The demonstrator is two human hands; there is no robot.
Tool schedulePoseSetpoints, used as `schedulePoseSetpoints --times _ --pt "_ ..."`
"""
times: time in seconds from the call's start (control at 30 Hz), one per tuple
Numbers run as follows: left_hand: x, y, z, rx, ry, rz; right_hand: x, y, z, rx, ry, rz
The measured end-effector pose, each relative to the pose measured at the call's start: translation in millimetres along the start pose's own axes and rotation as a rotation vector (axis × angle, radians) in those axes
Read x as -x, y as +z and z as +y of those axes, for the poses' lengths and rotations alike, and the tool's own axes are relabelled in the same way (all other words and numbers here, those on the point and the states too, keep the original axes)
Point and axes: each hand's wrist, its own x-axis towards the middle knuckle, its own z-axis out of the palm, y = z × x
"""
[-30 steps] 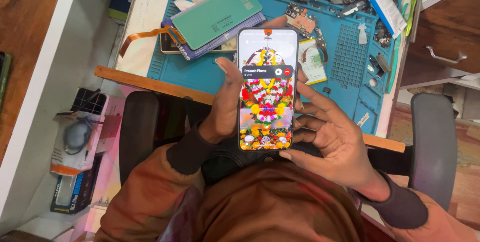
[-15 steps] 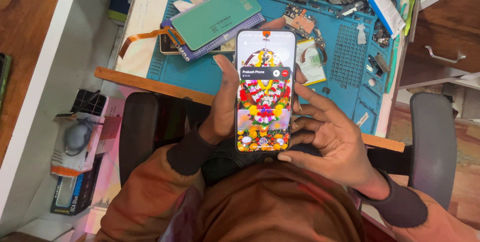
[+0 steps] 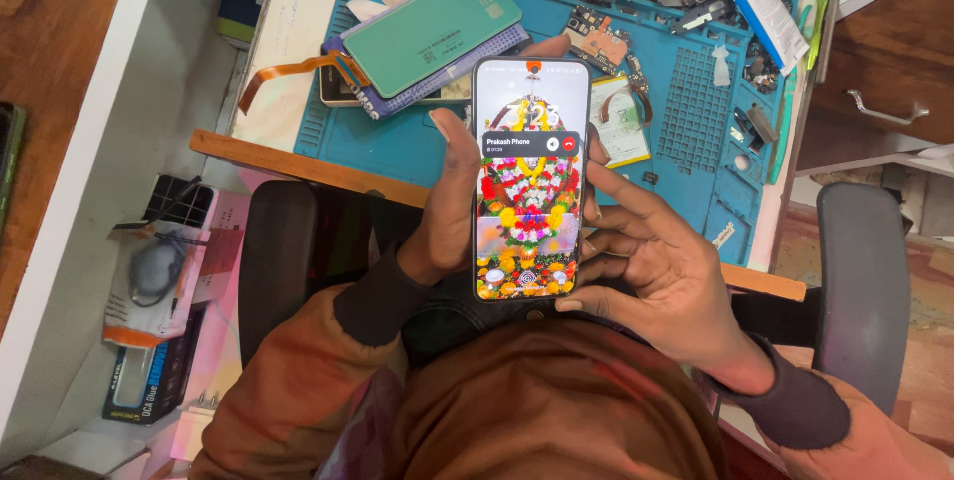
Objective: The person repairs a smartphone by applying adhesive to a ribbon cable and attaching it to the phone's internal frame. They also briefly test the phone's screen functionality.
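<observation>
Head view, looking down over the lap. Phone [image 3: 529,178] held upright in front of the chest, above the near edge of the desk [image 3: 298,164], screen lit: flower picture with a dark call banner across the upper part. Left hand [image 3: 452,204] wraps the phone's left edge, thumb lying along that side, fingers behind the case; grip closed on the phone. Right hand [image 3: 661,261] supports the right edge and lower corner, fingers curled against the side, one fingertip showing above the top edge; grip also closed on the phone. Both wrists in dark cuffs, sleeves orange-brown. On the desk behind the phone: blue work mat [image 3: 686,132], carrying a green flat panel [image 3: 429,29] stacked at a tilt on another phone [image 3: 393,90], with an orange ribbon cable [image 3: 283,76] trailing off to the left. Circuit boards [image 3: 606,38] and small loose parts at the mat's far side; white tube [image 3: 763,1] near the right corner. Black chair arm [image 3: 863,281] to the right. Boxes [image 3: 159,271] on the floor at left.
</observation>
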Motion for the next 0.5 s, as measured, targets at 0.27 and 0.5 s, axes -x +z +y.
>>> schedulePoseSetpoints --times 0.27,0.5 --pt "1.3 3.1 -0.3 -0.025 0.007 -0.024 1.0 -1.6 3.1 0.099 -0.022 0.017" --pt "0.0 6.0 3.8 -0.029 0.004 -0.016 1.1 -2.2 2.1 0.104 -0.026 0.016"
